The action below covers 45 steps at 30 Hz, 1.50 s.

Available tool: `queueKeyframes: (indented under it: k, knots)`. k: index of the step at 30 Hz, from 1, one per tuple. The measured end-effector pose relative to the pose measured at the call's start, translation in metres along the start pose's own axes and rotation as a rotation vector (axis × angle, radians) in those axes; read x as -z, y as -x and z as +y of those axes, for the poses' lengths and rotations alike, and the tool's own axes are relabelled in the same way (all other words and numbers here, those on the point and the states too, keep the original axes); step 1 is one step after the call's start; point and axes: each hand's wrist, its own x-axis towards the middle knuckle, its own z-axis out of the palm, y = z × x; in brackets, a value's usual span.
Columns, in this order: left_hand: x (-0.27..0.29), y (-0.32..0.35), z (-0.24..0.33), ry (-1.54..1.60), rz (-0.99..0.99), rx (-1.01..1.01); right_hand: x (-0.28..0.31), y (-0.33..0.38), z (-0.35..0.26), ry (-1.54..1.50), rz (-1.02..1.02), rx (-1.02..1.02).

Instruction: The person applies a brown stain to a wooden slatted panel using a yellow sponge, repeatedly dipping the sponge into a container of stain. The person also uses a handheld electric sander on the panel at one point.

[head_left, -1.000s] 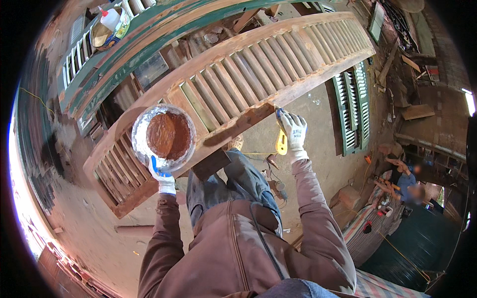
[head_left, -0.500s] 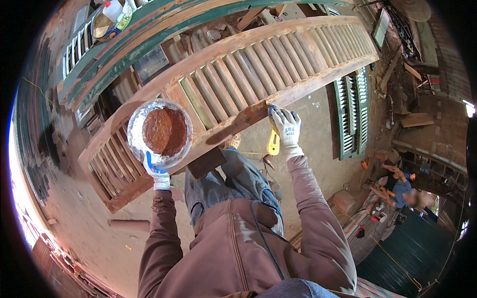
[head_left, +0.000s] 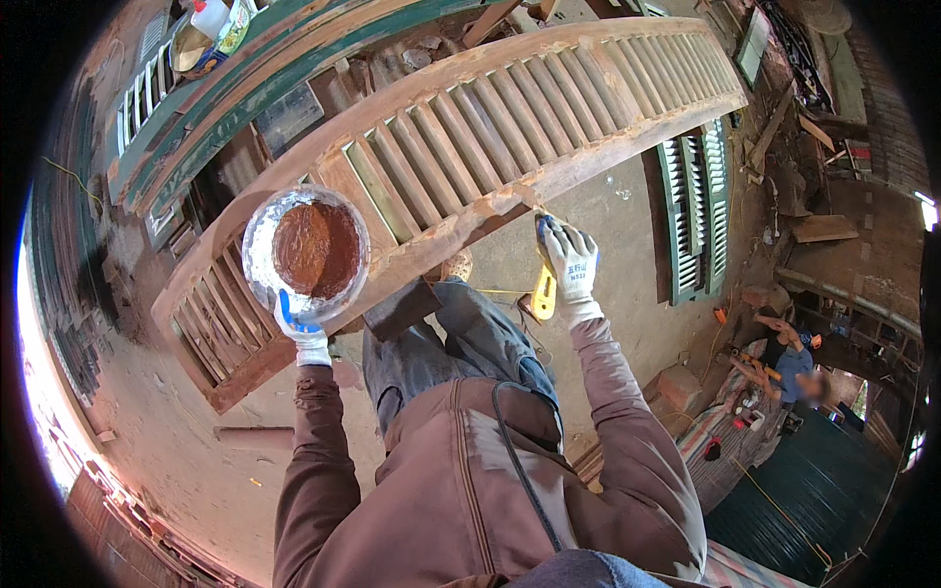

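Head: gripping paste bowl (head_left: 259,240) in left hand (head_left: 306,333), tool (head_left: 543,293) in right hand (head_left: 572,260); beyond right grip, part-smeared, seemingly part-bare louvred panel (head_left: 549,186).

The bowl (head_left: 254,240) is positioned over the left section of the louvred panel (head_left: 490,127), with paste (head_left: 316,253) inside. The left hand (head_left: 300,321) is at the bowl's near side. The right hand (head_left: 569,258), with the hand tool (head_left: 544,293), is at the panel's near rail. A shutter (head_left: 689,216) is located farther right.
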Motion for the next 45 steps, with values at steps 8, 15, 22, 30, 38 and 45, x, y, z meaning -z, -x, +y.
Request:
queueKeyframes:
  k: [8,15,22,30,38,45]
  knots:
    - [0.002,-0.002,0.006,-0.207,-0.051,-0.285,-0.03,0.007,-0.027,0.206,-0.182,-0.047]
    - [-0.003,-0.004,0.006,0.061,0.028,-0.017,-0.024,0.094,-0.031,-0.056,-0.155,-0.194]
    - [-0.007,-0.004,0.012,-0.123,0.013,-0.168,-0.006,0.004,-0.011,-0.025,0.063,-0.097]
    - [-0.025,-0.017,0.053,0.845,0.006,0.571,-0.012,0.001,-0.028,0.025,-0.079,0.041]
    - [-0.052,0.016,0.089,0.608,0.183,0.45,0.048,0.008,-0.068,-0.412,-0.041,-0.042]
    - [-0.038,0.095,0.126,0.58,-0.047,0.523,0.071,-0.028,-0.096,-0.881,0.036,-0.149]
